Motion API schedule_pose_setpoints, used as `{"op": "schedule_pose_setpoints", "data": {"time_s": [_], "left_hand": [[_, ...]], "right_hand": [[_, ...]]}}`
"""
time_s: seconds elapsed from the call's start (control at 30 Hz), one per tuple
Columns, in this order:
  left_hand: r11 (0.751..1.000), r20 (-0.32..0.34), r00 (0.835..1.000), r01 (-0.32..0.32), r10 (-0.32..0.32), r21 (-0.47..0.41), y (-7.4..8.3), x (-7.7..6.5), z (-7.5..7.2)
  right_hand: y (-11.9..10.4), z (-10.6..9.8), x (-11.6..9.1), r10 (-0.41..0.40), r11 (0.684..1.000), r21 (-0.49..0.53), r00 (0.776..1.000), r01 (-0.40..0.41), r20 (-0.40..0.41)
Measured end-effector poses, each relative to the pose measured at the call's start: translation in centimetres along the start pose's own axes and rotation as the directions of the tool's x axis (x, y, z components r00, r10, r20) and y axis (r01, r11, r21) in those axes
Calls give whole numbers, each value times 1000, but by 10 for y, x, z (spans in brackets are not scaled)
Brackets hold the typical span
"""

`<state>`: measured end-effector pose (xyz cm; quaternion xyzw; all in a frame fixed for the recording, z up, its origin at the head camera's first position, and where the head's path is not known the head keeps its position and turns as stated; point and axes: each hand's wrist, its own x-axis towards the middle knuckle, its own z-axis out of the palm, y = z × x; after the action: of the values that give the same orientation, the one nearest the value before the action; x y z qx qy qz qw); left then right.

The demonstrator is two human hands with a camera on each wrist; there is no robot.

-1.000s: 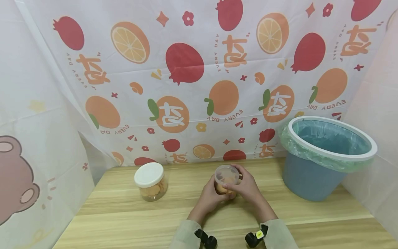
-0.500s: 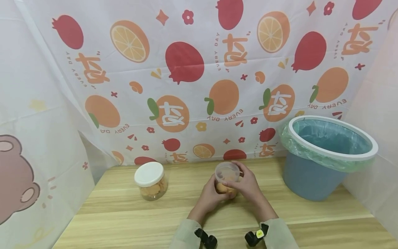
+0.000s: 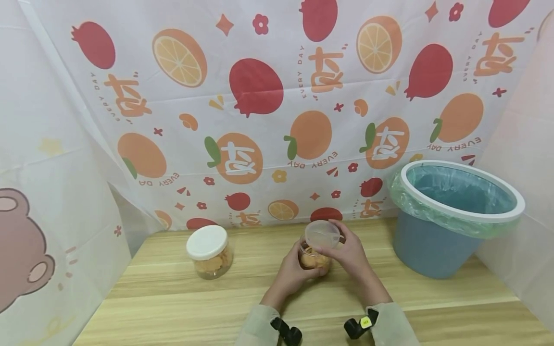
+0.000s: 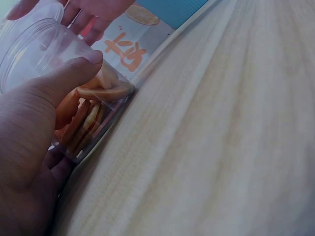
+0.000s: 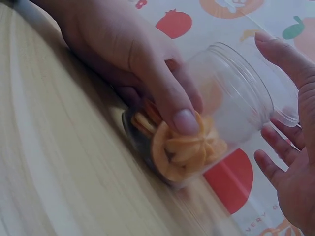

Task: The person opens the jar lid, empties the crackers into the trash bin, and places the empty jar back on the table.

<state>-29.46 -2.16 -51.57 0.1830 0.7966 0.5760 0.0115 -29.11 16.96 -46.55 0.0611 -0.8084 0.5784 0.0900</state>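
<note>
While a white-lidded cookie jar (image 3: 210, 253) sits well apart at left on the desk (image 3: 173, 307), the left grip (image 3: 293, 269) is wrapped round the open cookie jar (image 3: 313, 262), upright on the desk near centre, likely to steady it. Right grip (image 3: 349, 251) pinches the clear lid (image 3: 321, 234) by its edge, tilted over the jar, partly blocking the opening. Far right: blue bin (image 3: 433, 250), green liner (image 3: 459, 228), limiting room that side.

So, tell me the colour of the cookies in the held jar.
The cookies are golden orange-brown; the right wrist view shows them best.
</note>
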Motion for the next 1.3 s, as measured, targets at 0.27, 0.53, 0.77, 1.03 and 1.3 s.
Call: {"op": "schedule_pose_setpoints", "data": {"time_s": [0.27, 0.53, 0.77, 1.03, 1.3], "left_hand": [[1000, 3, 1000, 11, -11, 11, -2, 1, 1], [1000, 8, 1000, 7, -7, -2, -4, 2, 1], [1000, 8, 1000, 10, -10, -9, -3, 1, 1], [1000, 5, 1000, 3, -3, -6, -3, 2, 1], [1000, 5, 1000, 10, -10, -5, -2, 2, 1]], "right_hand": [[7, -12, 3, 26, 999, -19, 999, -26, -31], [12, -21, 5, 54, 998, -25, 995, -57, -89], [17, -23, 6, 74, 996, -31, 989, -79, -129], [25, -25, 7, 107, 993, -25, 981, -112, -160], [29, -26, 7, 141, 986, -63, 974, -154, -176]]}}
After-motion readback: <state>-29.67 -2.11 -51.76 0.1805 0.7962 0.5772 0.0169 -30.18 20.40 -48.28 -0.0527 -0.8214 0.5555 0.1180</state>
